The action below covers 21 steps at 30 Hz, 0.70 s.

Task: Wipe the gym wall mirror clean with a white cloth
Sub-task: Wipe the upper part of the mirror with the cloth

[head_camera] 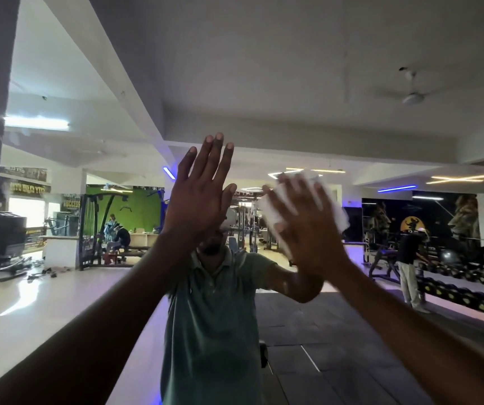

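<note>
Right hand (308, 226) presses the cloth (275, 209) flat on the mirror (293, 83), mid-wipe; left hand (202, 188) braces, fingers straight. Next, a steady sweep.

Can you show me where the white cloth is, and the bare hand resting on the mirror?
white cloth (275, 210): head view, its left part beside the fingers.
left hand (198, 197): head view, back of the hand, fingers straight.

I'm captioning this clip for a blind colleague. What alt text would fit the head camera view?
A person's right hand presses a white cloth flat against a gym wall mirror, while the left hand rests open on the glass beside it. The mirror reflects the person's green shirt and gym machines behind.
</note>
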Each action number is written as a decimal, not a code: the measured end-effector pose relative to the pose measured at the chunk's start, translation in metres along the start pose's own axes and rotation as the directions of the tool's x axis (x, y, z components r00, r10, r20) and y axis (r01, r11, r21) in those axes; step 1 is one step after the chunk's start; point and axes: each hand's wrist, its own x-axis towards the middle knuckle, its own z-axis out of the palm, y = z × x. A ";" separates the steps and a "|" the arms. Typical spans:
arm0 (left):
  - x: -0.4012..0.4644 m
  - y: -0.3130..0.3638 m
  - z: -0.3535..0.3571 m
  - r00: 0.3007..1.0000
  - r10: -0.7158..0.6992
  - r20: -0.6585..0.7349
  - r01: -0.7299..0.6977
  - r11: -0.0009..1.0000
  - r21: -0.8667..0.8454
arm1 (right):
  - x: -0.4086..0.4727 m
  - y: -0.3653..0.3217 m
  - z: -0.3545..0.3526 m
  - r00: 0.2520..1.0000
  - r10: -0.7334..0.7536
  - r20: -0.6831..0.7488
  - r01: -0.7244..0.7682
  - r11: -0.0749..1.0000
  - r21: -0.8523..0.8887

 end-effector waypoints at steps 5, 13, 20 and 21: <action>-0.001 0.005 0.000 0.999 -0.029 0.014 0.029 1.000 0.008 | 0.004 0.075 -0.007 0.847 0.518 -0.117 -0.521 0.853 0.004; 0.015 0.056 -0.005 0.994 -0.106 0.018 0.107 0.993 -0.053 | -0.022 -0.026 0.007 0.999 -0.048 0.017 0.047 0.997 0.056; 0.012 0.062 -0.004 0.995 -0.085 0.048 0.085 0.996 -0.003 | -0.015 0.111 -0.008 0.875 0.475 -0.093 -0.472 0.880 0.051; 0.012 0.063 0.000 0.995 -0.079 0.056 0.079 0.997 0.005 | -0.014 0.103 -0.006 0.831 0.547 -0.105 -0.544 0.837 0.057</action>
